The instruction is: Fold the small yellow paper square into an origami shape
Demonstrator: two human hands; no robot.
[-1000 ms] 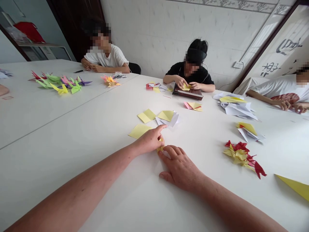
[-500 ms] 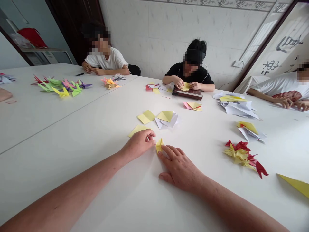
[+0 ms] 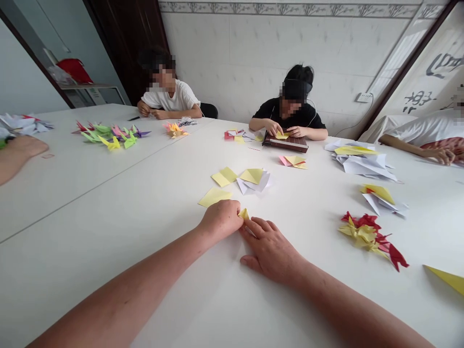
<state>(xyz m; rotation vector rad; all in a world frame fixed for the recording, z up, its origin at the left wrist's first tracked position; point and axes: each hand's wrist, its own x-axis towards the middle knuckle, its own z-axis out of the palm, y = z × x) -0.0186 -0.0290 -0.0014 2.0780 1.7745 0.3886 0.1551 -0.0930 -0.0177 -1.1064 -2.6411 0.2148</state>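
A small folded piece of yellow paper lies between my hands on the white table. My left hand is curled around its left side, gripping it with the fingertips. My right hand rests flat on the table, fingers spread, its fingertips close beside the paper. Nearest my left hand is a loose yellow paper square, just beyond the knuckles. The folded paper's lower part is hidden by my fingers.
Yellow and white paper sheets lie ahead. Red and yellow folded paper cranes are at right, with coloured cranes at far left. A person in black folds yellow paper at a dark wooden box. Other people sit around.
My left hand has closed in to the right and now grips the folded yellow paper, which it was apart from before. My right hand has barely moved. The whole view has shifted slightly.
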